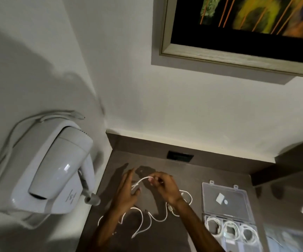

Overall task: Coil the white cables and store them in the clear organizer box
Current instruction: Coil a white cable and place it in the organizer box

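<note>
A white cable (143,180) runs between my two hands above the dark counter. My right hand (163,186) pinches it near one end, at the fingertips. My left hand (127,190) has its fingers stretched out straight, with the cable looped at the thumb. The rest of the cable lies in loose curves (156,218) on the counter below my wrists. To the right stands the clear organizer box (206,200) with its lid laid open. Three coiled white cables (231,229) sit in its front compartments.
A white wall-mounted hair dryer (56,171) hangs on the left wall, close to my left hand. A dark socket plate (179,156) sits in the counter's back panel. A framed picture (238,33) hangs above. The dark counter (165,240) ends at walls on the left and back.
</note>
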Available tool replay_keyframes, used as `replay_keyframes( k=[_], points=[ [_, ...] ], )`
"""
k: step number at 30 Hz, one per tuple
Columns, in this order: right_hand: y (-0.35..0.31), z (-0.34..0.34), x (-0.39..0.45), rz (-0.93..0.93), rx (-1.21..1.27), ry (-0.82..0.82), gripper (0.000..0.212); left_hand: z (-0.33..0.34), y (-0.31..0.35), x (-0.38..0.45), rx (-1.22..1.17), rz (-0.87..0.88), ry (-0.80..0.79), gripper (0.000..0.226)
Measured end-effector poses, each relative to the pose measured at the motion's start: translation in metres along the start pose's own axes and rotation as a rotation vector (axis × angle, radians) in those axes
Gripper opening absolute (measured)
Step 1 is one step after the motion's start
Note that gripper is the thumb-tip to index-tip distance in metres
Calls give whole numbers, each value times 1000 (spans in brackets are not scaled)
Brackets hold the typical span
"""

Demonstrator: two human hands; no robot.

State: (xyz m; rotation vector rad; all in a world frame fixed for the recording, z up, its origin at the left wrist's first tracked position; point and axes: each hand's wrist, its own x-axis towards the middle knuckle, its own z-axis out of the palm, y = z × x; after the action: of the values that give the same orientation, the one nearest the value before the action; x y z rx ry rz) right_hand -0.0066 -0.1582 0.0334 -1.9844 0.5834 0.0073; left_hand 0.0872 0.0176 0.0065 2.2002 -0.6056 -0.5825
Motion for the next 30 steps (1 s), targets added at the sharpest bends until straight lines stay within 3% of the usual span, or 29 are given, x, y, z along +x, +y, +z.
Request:
replay_keyframes(
  k=[2,6,11,14,17,19,23,26,30],
  points=[
    [-15,-11,-7,-51,40,51,14,-2,4,8,-26,80,-32,71],
    [-32,-30,-26,-91,97,114,16,-2,14,12,-218,107,-134,21],
    [10,-32,-69,39,28,146,13,12,12,-7,-299,98,-411,30],
    [53,-20,-103,179,-115,154,10,31,-3,-29,-27,75,-646,57],
    [87,-8,-132,284,-246,175,11,51,-22,-47,388,133,-596,87],
    [100,-6,-145,331,-337,134,15,55,-24,-60,531,218,-584,86],
    [102,-10,-151,365,-424,-117,37,64,-38,-75,751,351,-526,77],
    [88,-18,-128,377,-399,-5,19,63,-57,-70,734,335,-521,78],
    [72,-27,-75,266,-337,138,23,50,-71,-60,751,203,-555,82]
  ],
)
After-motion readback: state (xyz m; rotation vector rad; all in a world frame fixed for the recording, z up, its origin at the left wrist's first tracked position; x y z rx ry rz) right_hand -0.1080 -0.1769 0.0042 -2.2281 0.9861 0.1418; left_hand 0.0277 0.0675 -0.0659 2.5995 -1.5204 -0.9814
